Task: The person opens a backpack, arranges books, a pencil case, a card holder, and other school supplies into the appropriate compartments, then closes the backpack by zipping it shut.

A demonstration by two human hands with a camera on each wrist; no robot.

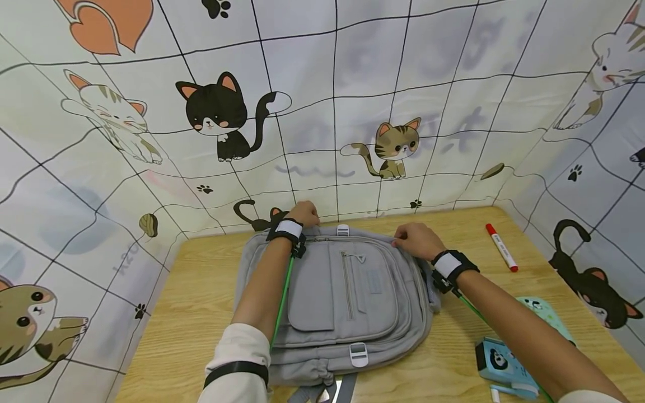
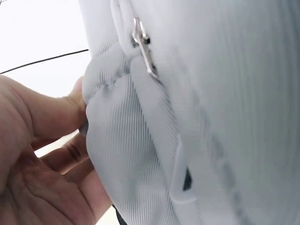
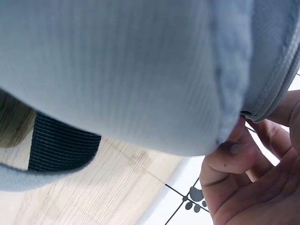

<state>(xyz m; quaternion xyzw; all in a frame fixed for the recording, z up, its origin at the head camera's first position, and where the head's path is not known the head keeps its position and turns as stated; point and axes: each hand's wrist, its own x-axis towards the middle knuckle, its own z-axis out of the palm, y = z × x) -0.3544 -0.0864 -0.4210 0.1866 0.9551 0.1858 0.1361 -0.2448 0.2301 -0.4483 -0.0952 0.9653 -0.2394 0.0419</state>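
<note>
A grey backpack (image 1: 311, 288) lies flat on the wooden table, its zipped front pocket facing up. At its far edge, left of the top buckle (image 1: 343, 230), my left hand (image 1: 304, 213) pinches the fabric; the left wrist view has the thumb on the near side, with the fingertips partly hidden behind the bag. A metal zipper pull (image 2: 144, 49) hangs close by. My right hand (image 1: 418, 239) is at the far right corner, its curled fingers gripping the edge beside a zipper seam (image 3: 281, 70). Its fingertips are partly covered by the fabric.
A red-and-white marker (image 1: 501, 248) lies to the right on the table (image 1: 201, 313). Under my right forearm are a blue panda box (image 1: 496, 358), a mint-green case (image 1: 546, 313) and a small light-blue item (image 1: 514, 390). Cat-printed cloth (image 1: 312, 123) surrounds the back and sides.
</note>
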